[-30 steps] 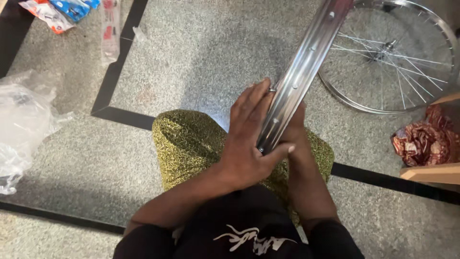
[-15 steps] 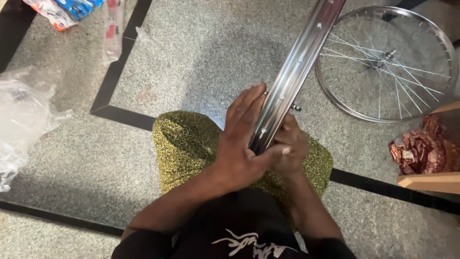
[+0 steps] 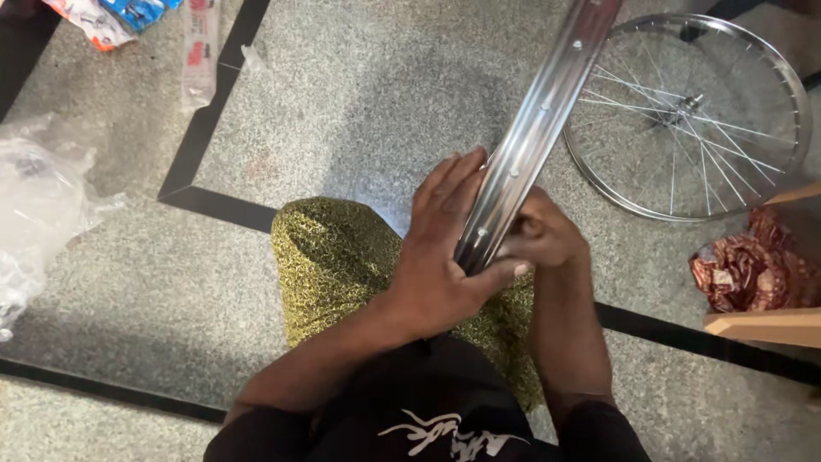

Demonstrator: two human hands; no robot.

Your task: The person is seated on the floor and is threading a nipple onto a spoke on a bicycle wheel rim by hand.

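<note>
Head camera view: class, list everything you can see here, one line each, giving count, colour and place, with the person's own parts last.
bare rim: one, silver, running from top centre down into the hands
spoked wheel: one, silver, flat on the floor, upper right
floor: one, grey speckled with black strips
clear plastic bag: one, see-through, left edge
packets: a few, red, blue and white, top left
narrow packet: one, clear with red print, top left
crumpled wrapper: one, reddish brown, right edge
wooden piece: one, pale, lower right
cushion: one, olive green, under the hands
left hand: one, gripping the rim's left side
right hand: one, closed at the rim's right side
</note>
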